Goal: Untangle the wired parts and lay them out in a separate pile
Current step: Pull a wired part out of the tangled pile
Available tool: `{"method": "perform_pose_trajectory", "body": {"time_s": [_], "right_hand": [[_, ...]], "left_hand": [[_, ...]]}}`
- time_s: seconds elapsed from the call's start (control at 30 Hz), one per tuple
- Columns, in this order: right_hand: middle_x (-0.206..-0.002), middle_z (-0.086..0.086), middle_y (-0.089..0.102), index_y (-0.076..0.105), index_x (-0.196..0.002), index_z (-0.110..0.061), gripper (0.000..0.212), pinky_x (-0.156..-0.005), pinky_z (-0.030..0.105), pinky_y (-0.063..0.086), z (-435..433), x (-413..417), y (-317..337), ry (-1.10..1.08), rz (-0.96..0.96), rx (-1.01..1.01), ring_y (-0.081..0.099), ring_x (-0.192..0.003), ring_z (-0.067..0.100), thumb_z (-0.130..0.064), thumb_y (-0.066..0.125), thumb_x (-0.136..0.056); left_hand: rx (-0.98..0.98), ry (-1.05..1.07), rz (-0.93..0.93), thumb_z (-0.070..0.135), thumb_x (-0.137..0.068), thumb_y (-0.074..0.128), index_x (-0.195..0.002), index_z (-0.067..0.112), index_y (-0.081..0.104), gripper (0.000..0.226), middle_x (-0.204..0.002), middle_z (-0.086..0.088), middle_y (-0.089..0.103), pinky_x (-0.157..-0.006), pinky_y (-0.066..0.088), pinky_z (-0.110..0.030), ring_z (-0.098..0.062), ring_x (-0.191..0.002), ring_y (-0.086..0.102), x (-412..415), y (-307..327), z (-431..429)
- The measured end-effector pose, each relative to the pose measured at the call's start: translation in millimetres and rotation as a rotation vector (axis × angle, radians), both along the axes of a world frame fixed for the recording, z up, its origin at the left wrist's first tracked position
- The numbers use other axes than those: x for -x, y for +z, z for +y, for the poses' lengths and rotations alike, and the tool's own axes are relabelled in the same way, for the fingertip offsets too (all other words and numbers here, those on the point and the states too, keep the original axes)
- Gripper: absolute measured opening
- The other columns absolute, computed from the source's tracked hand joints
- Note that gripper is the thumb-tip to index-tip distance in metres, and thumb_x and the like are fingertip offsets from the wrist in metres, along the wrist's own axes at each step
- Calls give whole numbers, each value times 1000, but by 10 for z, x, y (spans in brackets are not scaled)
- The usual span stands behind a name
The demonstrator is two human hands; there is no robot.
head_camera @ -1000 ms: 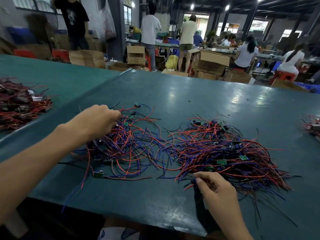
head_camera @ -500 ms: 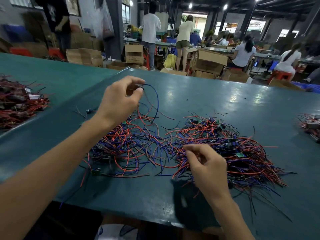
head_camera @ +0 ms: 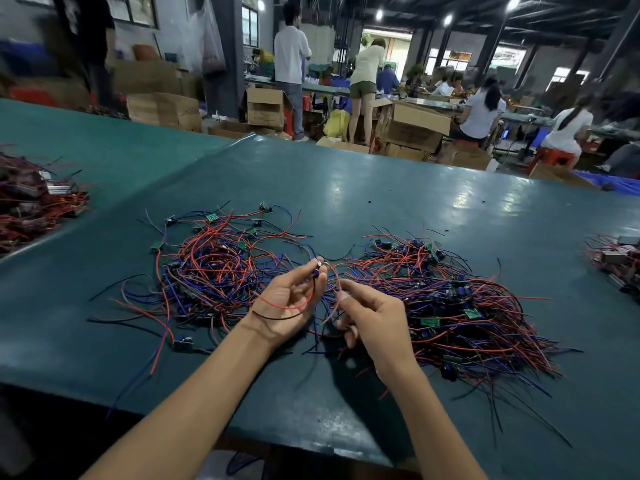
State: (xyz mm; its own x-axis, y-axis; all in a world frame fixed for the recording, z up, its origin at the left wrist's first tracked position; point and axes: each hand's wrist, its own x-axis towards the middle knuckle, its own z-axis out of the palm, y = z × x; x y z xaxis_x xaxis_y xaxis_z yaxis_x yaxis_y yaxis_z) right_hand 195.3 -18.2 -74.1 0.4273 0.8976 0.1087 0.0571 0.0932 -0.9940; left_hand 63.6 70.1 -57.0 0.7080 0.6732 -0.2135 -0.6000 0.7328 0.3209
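Green table (head_camera: 381,188) fills most of the view. Behind it are cardboard boxes (head_camera: 412,126) and people standing or seated at other benches.

Tangled pile (head_camera: 467,306) of red, blue and black wired parts on the right half of the table, dense, with small green boards in it. Looser pile (head_camera: 214,268) on the left half, with parts spread round its far edge. The two piles nearly meet in the middle, a few wires crossing between them. Another heap (head_camera: 31,202) of red wires sits on the adjoining table at far left. A small heap (head_camera: 616,258) lies at the right edge.

Both forearms reach in from the bottom, and the hands are raised over the gap between the piles. Left hand (head_camera: 287,306) is palm up, thumb and forefinger pinching a small wired part (head_camera: 318,265) at the fingertips, other fingers loosely curled. A red lead and a black lead from it loop across the palm. Right hand (head_camera: 375,320) is just beside it, back to the camera, thumb and forefinger pinching a wire (head_camera: 331,271) that runs up to the held part. Its lower fingers are curled and motion-blurred.

The held part is off the table, above the middle gap.
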Motion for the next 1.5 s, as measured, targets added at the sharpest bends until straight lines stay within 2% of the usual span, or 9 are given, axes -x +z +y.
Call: {"method": "perform_pose_trajectory", "body": {"time_s": [0.1,0.2,0.43,0.6,0.8,0.93,1.17,1.37,1.5], "right_hand": [[-59,-1,62,72,-122,-20,34,-38,26,43,8,23,29,76,-35,-63,49,-37,20,-3,69,-93],[-71,-4,67,64,-132,-21,47,-38,28,46,32,51,115,116,-82,-82,51,-40,19,-1,72,-90],[-71,-2,65,69,-124,0,36,-44,25,47,4,-29,262,142,-67,-76,50,-50,8,-2,74,-89],[-67,7,66,74,-116,-4,33,-47,22,43,50,-68,276,69,3,-68,45,-50,16,-5,79,-84],[-76,14,70,75,-106,-2,26,-57,29,43,97,-105,314,62,217,-99,48,-61,24,-3,80,-80],[-71,5,68,77,-97,-5,14,-58,28,43,110,-120,347,56,31,-104,44,-52,19,-5,79,-83],[-72,12,56,67,-125,-1,40,-60,39,41,147,-100,366,77,-178,-34,46,-60,23,-15,77,-89],[-54,1,62,76,-98,-1,17,-46,24,42,152,-99,434,-25,-53,-68,45,-42,14,-7,81,-83],[-56,9,54,76,-80,-1,10,-41,19,35,125,-177,528,-4,-22,-49,41,-42,16,-10,78,-85]], "left_hand": [[-35,-90,-26,5,-70,78,-94,0,70,27,-96,-12,68,-45,56,-22,-18,-70,74,0,-36,-17],[-89,-112,31,13,-80,68,-88,-2,74,18,-87,-10,71,-38,50,-18,-12,-66,74,-1,-63,-14],[-352,7,275,22,-80,74,-81,21,79,5,-83,1,73,-48,51,-14,-4,-64,69,-4,-129,-80],[-476,108,288,13,-75,73,-77,17,76,6,-77,-4,74,-52,54,-24,-12,-67,72,-53,-122,-109],[-627,120,261,0,-73,79,-93,12,80,23,-98,-13,76,-73,61,-32,-21,-86,75,-76,-174,-127],[-650,188,241,-1,-73,78,-90,12,80,21,-98,-12,77,-73,61,-34,-22,-86,75,-94,-207,-132],[-725,285,292,-2,-73,76,-89,15,80,23,-90,-12,77,-72,60,-31,-19,-79,74,-127,-268,-139],[-772,247,304,-1,-68,84,-89,13,79,26,-95,-19,77,-75,58,-32,-25,-85,75,-101,-251,-157],[-712,175,305,-1,-66,81,-85,14,80,25,-87,-12,77,-67,58,-29,-20,-77,74,-121,-247,-171]]}}
